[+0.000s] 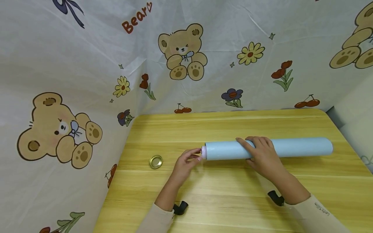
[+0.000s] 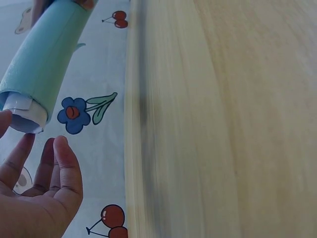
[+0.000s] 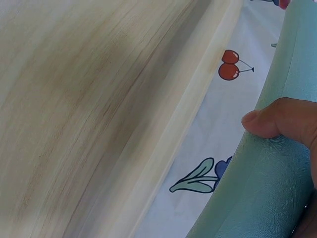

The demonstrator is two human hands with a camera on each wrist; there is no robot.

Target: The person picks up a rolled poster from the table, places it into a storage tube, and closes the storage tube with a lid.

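Note:
A long light-blue tube [image 1: 303, 147] lies crosswise in the head view, held over the wooden table. My right hand [image 1: 263, 157] grips it near the middle, and the right wrist view has the thumb [image 3: 277, 119] lying across its smooth surface. A white paper roll [image 2: 30, 116] pokes a short way out of the tube's left end. My left hand [image 1: 186, 163] pinches the rim of that roll between thumb and index finger, the other fingers bent loosely beside it. How far the roll reaches inside the tube is hidden.
A small round gold lid [image 1: 155, 161] lies on the wooden table [image 1: 233, 200], left of the tube. Behind and to the left hangs a white cloth [image 1: 96, 71] printed with bears, flowers and cherries. Black straps or mounts [image 1: 180, 208] show at both wrists.

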